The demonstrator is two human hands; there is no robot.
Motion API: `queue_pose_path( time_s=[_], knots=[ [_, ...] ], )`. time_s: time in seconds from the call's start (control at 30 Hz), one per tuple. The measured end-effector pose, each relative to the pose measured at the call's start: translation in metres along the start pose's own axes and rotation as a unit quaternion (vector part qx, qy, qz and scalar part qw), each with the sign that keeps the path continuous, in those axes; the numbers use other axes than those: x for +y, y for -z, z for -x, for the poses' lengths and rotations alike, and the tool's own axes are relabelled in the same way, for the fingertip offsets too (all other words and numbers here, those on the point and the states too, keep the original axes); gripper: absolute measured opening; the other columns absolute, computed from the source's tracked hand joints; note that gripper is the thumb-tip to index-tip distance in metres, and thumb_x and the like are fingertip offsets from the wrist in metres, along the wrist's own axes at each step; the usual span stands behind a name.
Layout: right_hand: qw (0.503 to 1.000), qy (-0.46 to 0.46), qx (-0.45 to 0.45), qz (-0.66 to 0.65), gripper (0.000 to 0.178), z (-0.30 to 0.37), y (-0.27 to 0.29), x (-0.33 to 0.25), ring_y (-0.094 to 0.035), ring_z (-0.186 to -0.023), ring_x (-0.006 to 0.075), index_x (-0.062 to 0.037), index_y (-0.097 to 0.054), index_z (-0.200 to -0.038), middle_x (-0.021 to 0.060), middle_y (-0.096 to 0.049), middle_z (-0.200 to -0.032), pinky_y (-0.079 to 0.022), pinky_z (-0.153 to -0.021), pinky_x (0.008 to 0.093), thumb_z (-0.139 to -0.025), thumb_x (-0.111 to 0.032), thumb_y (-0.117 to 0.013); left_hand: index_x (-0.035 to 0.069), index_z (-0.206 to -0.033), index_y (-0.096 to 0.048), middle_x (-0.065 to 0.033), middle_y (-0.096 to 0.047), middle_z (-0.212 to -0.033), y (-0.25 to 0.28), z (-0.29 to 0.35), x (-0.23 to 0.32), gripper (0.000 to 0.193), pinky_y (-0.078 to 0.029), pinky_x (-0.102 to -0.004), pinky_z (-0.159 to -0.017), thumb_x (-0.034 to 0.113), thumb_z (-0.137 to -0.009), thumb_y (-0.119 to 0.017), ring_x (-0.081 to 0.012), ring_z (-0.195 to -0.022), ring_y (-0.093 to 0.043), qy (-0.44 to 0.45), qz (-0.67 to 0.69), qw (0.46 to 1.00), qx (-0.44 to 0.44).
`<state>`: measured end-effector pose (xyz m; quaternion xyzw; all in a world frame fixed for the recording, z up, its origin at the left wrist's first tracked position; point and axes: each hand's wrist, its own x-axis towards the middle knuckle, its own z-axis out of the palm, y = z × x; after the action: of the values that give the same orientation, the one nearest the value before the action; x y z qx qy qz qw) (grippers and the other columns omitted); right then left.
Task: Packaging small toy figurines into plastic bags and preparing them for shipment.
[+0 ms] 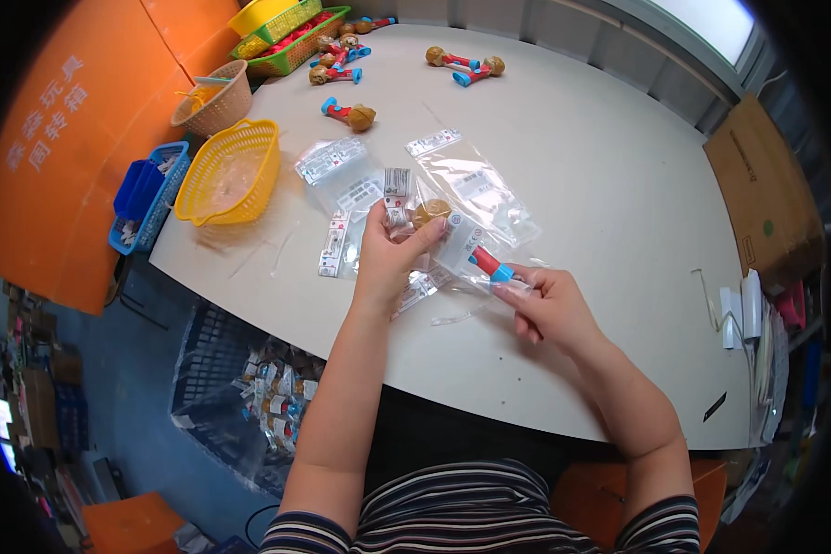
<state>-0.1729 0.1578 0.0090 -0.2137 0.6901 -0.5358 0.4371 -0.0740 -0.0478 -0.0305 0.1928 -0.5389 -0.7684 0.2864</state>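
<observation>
Above the table, both my hands hold a transparent plastic bag (456, 242) with a small toy (487, 261) inside it. The toy has a round brown head and a red and blue handle. My left hand (392, 249) pinches the bag beside the brown head, thumb on top. At the blue end of the handle, my right hand (556, 309) grips the bag between thumb and fingers. More transparent bags with printed labels lie under and around my hands, one flat bag (480, 185) just beyond them and another bag (342, 171) to the left.
Several similar toys lie at the back, including one toy (349, 114) nearer me. On the left stand a yellow basket (270, 175), a beige basket (235, 92) and a blue basket (157, 217). A floor crate (194, 369) contains bagged toys. A cardboard box (766, 194) is at the right.
</observation>
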Motion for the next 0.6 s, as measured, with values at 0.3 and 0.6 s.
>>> queue_pose_path(
  time_s=[0.3,0.6],
  knots=[
    [0.954,0.177,0.083,0.226,0.037,0.000,-0.007,0.020,-0.053,-0.044,0.0066,-0.0007,-0.063,-0.128,0.0005,-0.055,-0.052,-0.040,-0.045,0.0246,-0.095,-0.016,-0.066,-0.009,-0.127,-0.042,-0.0159,-0.064,-0.106,-0.009,0.006,0.005,0.067,-0.056,-0.0267,-0.080,0.005,-0.078,-0.084,-0.0185,-0.093,-0.067,-0.016,0.060,0.995,0.075],
    [0.939,0.244,0.113,0.215,0.034,0.008,-0.015,0.017,-0.044,-0.041,0.0047,0.0012,-0.061,-0.125,-0.0018,-0.051,-0.049,-0.034,-0.042,0.0242,-0.096,-0.014,-0.066,-0.001,-0.131,-0.047,-0.0082,-0.063,-0.106,-0.011,0.015,0.032,0.065,-0.054,-0.0276,-0.083,0.013,-0.080,-0.085,-0.0146,-0.098,-0.064,-0.075,-0.006,0.996,0.049]
  ],
)
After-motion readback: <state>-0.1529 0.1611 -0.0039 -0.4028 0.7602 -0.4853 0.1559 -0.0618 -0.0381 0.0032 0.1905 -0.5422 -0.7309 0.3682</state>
